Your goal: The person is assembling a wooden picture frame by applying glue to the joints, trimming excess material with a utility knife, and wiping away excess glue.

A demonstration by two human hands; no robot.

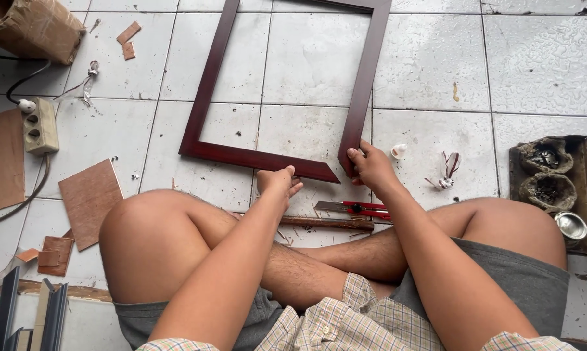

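Person is sitting cross-legged on the tiled floor [540,58], both arms reaching fwd over the knees. Left hand [277,181] is pressing down on the bottom rail of the dark red wooden frame [205,97], fingers curled over its near edge, gripping it. Right hand [370,166] is clamping the frame's right rail near the open corner joint, thumb on top, fingers wrapping the outer side. Frame is lying flat on the floor just in front of the shins; its top edge is running out of view.

Red-handled utility knife [355,208] is lying just behind the hands, w/ a thin wooden strip [326,223] beside it, partly hidden by the right forearm. Small glue bottle [398,151] is sitting near the right hand. Dark tray [556,188] at right is holding lumps too unclear to identify. Power strip [40,127] is lying at left.
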